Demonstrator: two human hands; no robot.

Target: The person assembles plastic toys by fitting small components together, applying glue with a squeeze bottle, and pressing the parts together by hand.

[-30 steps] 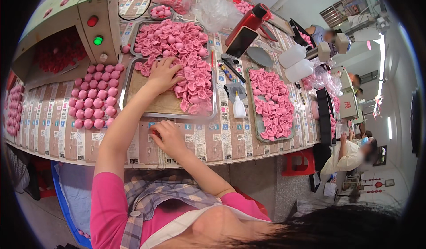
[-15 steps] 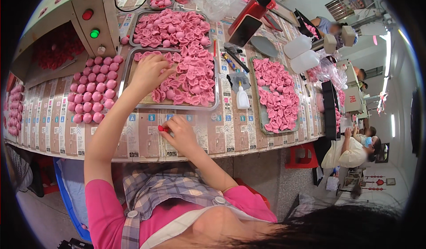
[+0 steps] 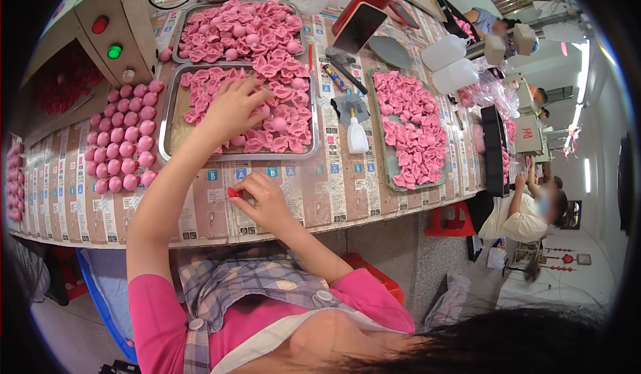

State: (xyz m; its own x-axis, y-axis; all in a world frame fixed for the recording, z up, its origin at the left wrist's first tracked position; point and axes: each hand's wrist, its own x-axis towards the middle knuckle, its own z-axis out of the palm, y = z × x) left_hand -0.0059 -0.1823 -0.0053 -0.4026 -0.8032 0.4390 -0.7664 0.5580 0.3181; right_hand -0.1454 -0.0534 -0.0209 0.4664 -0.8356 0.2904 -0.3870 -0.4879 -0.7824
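My left hand (image 3: 233, 110) reaches into a metal tray (image 3: 167, 114) and lies over a heap of pink petal-shaped pieces (image 3: 284, 97). Its fingers are spread among the pieces, and the fingertips are partly lost against the pink. Nothing is visibly held in it. Closer to the table's front edge, my right hand (image 3: 262, 200) pinches a small red piece (image 3: 233, 192) between thumb and fingers. Round pink balls (image 3: 279, 124) lie among the petals in the tray.
Rows of pink balls (image 3: 120, 134) stand at left before a metal box (image 3: 130, 34) with red and green lights. A second petal tray (image 3: 410, 130) is at right, a white glue bottle (image 3: 357, 136) beside it. A phone (image 3: 359, 27) leans behind. Another person sits far right.
My left hand has shifted right across the tray, its fingers now spread over the petals. My right hand still pinches the red piece. The whole view has shifted slightly.
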